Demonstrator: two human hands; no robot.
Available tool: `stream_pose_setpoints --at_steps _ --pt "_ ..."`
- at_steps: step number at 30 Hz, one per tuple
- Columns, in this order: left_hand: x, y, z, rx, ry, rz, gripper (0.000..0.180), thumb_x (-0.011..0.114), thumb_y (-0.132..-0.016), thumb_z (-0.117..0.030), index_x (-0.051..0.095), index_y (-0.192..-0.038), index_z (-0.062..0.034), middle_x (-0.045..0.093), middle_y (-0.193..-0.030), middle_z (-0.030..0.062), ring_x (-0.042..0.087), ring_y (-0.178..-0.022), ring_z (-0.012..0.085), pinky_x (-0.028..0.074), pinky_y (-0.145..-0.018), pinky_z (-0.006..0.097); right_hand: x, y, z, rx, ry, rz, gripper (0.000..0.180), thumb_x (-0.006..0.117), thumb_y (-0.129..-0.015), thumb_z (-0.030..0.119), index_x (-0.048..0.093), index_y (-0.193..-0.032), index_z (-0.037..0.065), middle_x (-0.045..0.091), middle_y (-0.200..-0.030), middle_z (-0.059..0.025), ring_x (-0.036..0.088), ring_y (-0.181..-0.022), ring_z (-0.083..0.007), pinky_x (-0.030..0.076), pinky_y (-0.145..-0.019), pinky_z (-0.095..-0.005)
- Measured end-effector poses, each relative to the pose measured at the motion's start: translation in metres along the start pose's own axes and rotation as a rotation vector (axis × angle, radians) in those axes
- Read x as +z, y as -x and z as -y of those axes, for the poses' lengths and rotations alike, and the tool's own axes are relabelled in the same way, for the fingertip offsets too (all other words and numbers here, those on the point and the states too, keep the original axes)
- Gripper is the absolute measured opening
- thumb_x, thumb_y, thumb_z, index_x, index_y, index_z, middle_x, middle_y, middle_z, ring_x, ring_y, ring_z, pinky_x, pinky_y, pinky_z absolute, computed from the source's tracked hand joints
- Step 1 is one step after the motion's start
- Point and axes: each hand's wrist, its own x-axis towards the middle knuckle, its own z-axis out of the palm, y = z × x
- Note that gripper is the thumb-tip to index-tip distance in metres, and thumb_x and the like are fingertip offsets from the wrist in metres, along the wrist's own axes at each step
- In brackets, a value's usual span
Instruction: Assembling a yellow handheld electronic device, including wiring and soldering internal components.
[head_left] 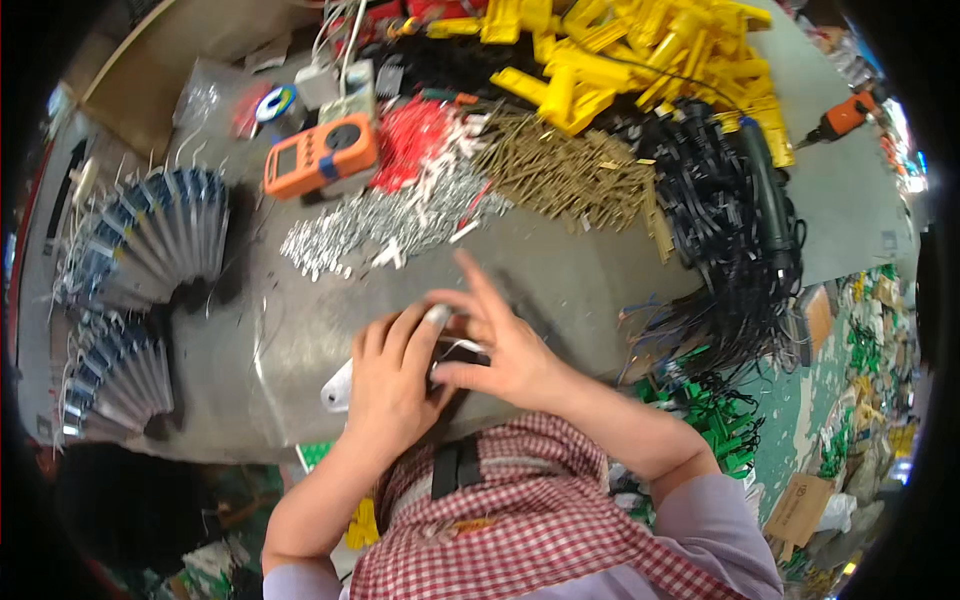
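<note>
Both hands meet at the near edge of the grey counter [560, 270], working one small part. Left hand [385, 385] has its grip curled shut around a small whitish piece [437, 316] poking up past the fingertips, long axis roughly upright and tipped away from the person. Right hand [500, 345] pinches it from the side, index finger sticking out loose. Just beyond sit a pile of silver bits [370, 225] and an orange meter [320, 155].

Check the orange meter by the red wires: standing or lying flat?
Lying flat. The orange meter rests on its back on the grey table, screen and dial facing up.
</note>
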Motion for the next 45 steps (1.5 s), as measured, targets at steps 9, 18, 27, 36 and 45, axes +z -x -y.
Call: stream_pose_setpoints --at_steps 9,18,27,36,45 --pt "0.0 0.001 -0.01 0.086 -0.072 0.115 0.054 0.075 -0.064 -0.027 0.05 -0.108 -0.0082 0.046 -0.123 0.0131 0.045 -0.111 0.0335 0.034 -0.091 0.047 -0.194 -0.171 0.078 -0.345 1.858 -0.743 0.021 0.047 -0.083 0.011 0.062 -0.097 0.005 0.063 -0.099 -0.0108 0.058 -0.094 -0.0324 0.047 -0.081 -0.0435" --pt "-0.001 -0.002 -0.004 0.065 -0.042 0.113 0.053 0.073 -0.066 -0.027 0.051 -0.109 -0.007 0.047 -0.122 0.0127 0.045 -0.11 0.0339 0.035 -0.091 0.047 -0.281 -0.191 0.07 -0.248 1.663 -0.436 0.057 0.066 -0.078 0.037 0.052 -0.126 0.009 0.054 -0.117 -0.0181 0.051 -0.109 -0.0376 0.042 -0.093 -0.0428" --pt "-0.028 -0.014 -0.004 -0.31 1.05 -0.09 0.073 0.069 -0.079 -0.025 0.03 -0.137 -0.0045 0.043 -0.131 0.0154 0.056 -0.1 0.0235 0.05 -0.072 0.032 -0.161 -0.1 0.126 -0.278 0.979 0.024 0.055 0.077 -0.068 0.024 0.058 -0.116 0.003 0.057 -0.107 -0.0126 0.055 -0.102 -0.0251 0.043 -0.089 -0.0329" --pt "-0.048 0.007 0.016 -0.789 1.681 -0.093 0.049 0.061 -0.087 -0.016 0.039 -0.129 -0.0071 0.06 -0.109 0.013 0.065 -0.086 0.0233 0.056 -0.059 0.033 -0.126 -0.079 0.048 -0.463 1.38 0.111 0.016 0.06 -0.077 0.007 0.061 -0.092 0.003 0.058 -0.094 -0.0109 0.059 -0.086 -0.0303 0.05 -0.074 -0.0341" --pt "-0.039 0.009 0.029 -0.581 1.537 -0.396 0.055 0.062 -0.087 -0.026 0.038 -0.131 -0.0039 0.055 -0.12 0.0135 0.061 -0.102 0.0245 0.055 -0.078 0.035 -0.124 -0.084 0.044 -0.43 1.363 -0.012 0.013 0.059 -0.078 0.008 0.051 -0.087 0.005 0.055 -0.087 -0.0118 0.059 -0.083 -0.0331 0.049 -0.067 -0.0415"
